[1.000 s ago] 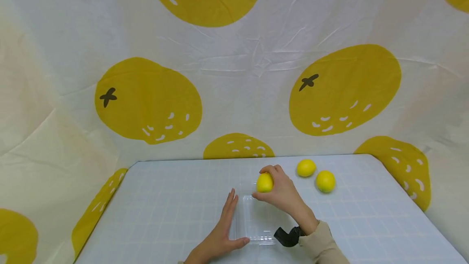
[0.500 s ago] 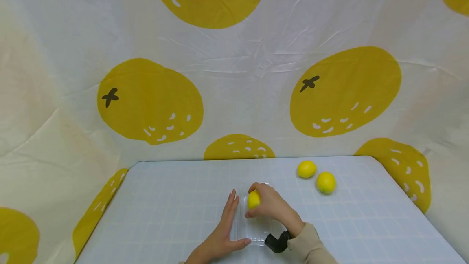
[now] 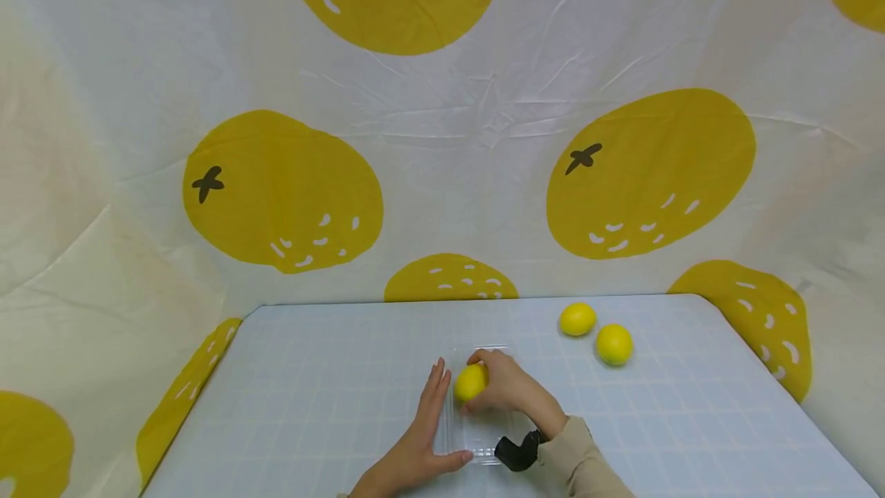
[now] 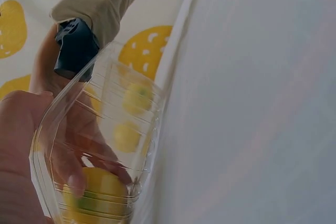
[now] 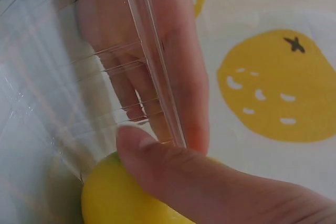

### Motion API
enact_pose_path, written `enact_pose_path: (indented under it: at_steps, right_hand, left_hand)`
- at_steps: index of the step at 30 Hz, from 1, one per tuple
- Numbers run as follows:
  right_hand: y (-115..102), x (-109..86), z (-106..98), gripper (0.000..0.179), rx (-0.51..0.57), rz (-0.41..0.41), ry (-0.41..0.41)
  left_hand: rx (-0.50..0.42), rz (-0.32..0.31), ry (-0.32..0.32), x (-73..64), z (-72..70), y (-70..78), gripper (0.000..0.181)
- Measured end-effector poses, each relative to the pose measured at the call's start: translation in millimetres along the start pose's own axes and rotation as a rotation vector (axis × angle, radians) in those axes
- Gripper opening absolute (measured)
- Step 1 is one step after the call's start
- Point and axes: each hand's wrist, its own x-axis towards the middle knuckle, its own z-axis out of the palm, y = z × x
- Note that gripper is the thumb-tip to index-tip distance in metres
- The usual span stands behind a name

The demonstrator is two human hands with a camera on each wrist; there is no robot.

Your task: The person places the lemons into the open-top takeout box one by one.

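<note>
So, left hand: fingers straight, thumb spread, resting along the left edge of the clear tub
Held lemon: inside the tub, by its left edge from here
Right hand: thumb and fingers curled round that lemon
Back lemon: near the far edge of the table
Front lemon: right beside it

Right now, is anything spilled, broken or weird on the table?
Nothing stands out. The right hand holds a lemon inside the clear box, the left hand touches it, and two more lemons lie on the table. No spill or crack shows.
</note>
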Motion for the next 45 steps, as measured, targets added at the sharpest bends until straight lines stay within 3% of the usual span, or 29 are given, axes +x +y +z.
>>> enact_pose_path:
  at_steps: [6,20,34,41,45]
  right_hand:
    - [0.4,0.9,-0.5,0.064,0.01,-0.002,0.05]
    - [-4.6,-1.7,-5.0,0.059,0.021,0.12,0.116]
    - [-11.3,-15.3,-14.4,0.049,0.02,0.086,0.108]
    - [-12.4,-20.9,-16.2,0.048,0.0,0.048,0.1]
    - [-17.6,-24.8,-19.6,0.049,-0.028,0.056,0.113]
  left_hand:
    - [-0.002,-0.023,-0.002,-0.1,-0.8,1.4,0.109]
    - [0.024,0.034,0.026,0.2,2.1,-0.5,0.109]
    - [0.039,0.057,0.034,0.2,2.5,-3.7,0.11]
    - [0.021,-0.009,0.005,0.0,1.8,-3.1,0.111]
    - [0.046,0.028,0.026,-1.0,2.4,-3.3,0.11]
